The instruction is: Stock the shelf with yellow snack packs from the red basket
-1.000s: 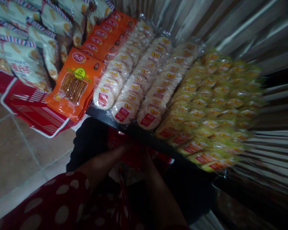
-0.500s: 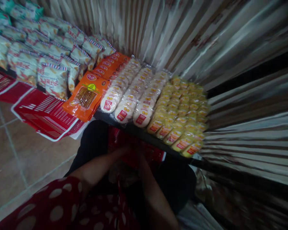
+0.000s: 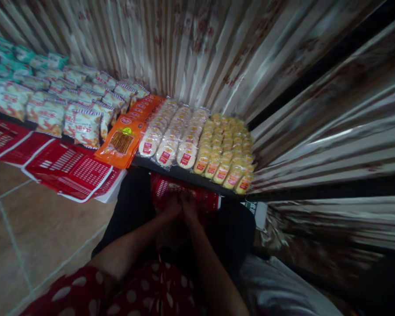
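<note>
My left hand (image 3: 174, 205) and my right hand (image 3: 188, 204) are close together between my knees, just below the shelf edge. Both look closed, with fingers curled in, but deep shadow hides what is in them, if anything. Right under and behind them is a red basket (image 3: 161, 186) with pale slots and a white edge on its right side. Above the hands, on the dark shelf (image 3: 187, 174), rows of round white wrapped packs (image 3: 165, 154) stand beside yellow wrapped packs (image 3: 220, 171).
Orange snack bags (image 3: 120, 140) lie left of the white packs, then white snack bags (image 3: 82, 125) and green bags (image 3: 23, 55). More red baskets (image 3: 69, 164) sit under the shelf at left, above the tiled floor (image 3: 13, 237). A pleated curtain (image 3: 191, 52) hangs behind.
The view has shifted, so the shelf goods sit further left and the right-hand packs higher. My hands, blurred and dark before, now show more plainly, drawn together over the red basket.
</note>
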{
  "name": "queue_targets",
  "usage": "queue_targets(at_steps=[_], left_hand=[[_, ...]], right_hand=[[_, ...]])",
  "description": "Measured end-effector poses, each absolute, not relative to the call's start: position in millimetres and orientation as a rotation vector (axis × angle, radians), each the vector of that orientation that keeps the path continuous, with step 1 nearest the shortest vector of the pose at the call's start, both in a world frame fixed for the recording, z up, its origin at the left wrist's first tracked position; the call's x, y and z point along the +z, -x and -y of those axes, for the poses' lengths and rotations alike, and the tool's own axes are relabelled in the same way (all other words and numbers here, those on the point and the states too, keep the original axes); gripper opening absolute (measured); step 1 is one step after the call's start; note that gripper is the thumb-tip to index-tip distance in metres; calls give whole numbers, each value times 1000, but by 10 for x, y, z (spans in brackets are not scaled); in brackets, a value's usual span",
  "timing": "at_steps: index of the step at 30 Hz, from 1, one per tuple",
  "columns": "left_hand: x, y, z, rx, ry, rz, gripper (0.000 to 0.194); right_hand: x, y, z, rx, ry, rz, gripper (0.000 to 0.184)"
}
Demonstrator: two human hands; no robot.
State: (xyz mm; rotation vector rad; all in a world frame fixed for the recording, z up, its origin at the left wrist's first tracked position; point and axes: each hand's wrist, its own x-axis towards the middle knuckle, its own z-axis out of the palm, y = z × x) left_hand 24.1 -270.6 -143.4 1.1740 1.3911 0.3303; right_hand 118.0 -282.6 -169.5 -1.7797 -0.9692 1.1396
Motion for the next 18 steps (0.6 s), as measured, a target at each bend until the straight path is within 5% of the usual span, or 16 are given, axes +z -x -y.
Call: queue_targets(at_steps=[18], left_hand=[[-1125, 8, 2573, 444, -1161, -1278, 27]], right_hand=[[-1184, -1130, 2888, 1255, 1620, 630, 42]])
